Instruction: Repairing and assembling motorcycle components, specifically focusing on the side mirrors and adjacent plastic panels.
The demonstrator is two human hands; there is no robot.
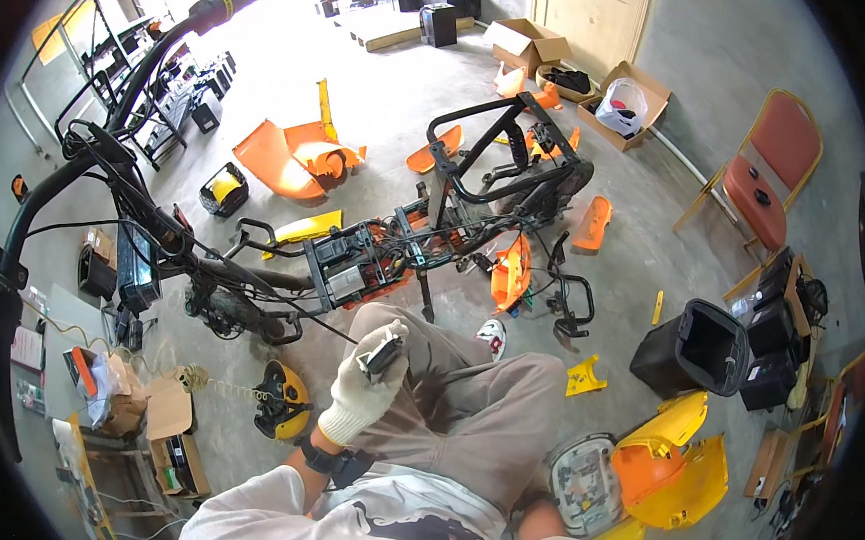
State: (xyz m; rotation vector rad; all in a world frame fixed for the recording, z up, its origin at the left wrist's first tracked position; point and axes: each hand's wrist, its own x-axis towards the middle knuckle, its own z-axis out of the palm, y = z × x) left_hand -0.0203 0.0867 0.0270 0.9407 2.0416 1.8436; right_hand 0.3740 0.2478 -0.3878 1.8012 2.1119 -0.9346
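My left hand (365, 383), in a white knit glove, is closed round a small black block-shaped part (384, 355) in front of my knee. A thin black cable (326, 324) runs from the frame toward this hand; whether it joins the part I cannot tell. Beyond my legs stands a stripped black electric scooter frame (468, 195), its handlebar rising at the left. Wiring and a silver box show in its open middle tray (347, 274). Of my right arm (541, 523) only a bit shows at the lower edge; the hand is out of sight.
Orange body panels (280, 161) lie around the frame. At my right are yellow and orange panels (673, 468), a black bin (691, 349) and a red chair (770, 169). A yellow-black helmet (283, 400) and an open carton (171, 416) are at the left.
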